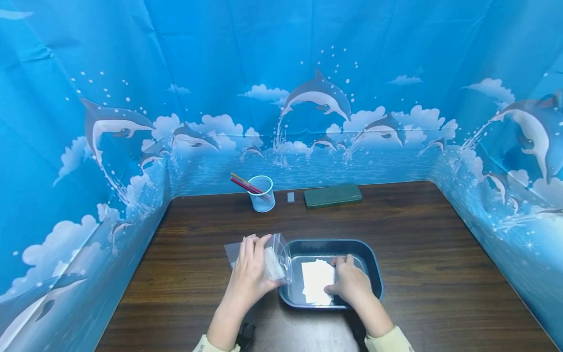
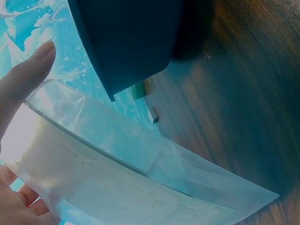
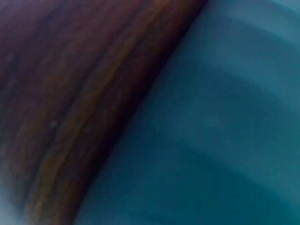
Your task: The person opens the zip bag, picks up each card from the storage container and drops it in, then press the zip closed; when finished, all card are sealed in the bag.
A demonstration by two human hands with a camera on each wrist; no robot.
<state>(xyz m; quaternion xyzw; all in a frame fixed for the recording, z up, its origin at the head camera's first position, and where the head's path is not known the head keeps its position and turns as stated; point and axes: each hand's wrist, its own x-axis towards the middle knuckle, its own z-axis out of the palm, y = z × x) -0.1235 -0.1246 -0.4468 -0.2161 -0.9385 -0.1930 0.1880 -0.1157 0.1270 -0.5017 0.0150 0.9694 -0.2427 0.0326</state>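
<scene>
My left hand grips a clear plastic bag with a stack of white paper inside. The bag's mouth overlaps the left rim of a dark tray in the head view. In the left wrist view the thumb lies along one side of the bag and the fingers show at the other. Inside the tray, a loose pile of white paper sheets lies spread unevenly. My right hand is over the pile's right side, thumb and fingertips at its edge; I cannot tell if it pinches any sheets.
A blue mesh cup with several pencils stands at the back of the wooden table. Right of it lie a small grey-blue block and a green case. A dolphin-print cloth surrounds the table's back and sides.
</scene>
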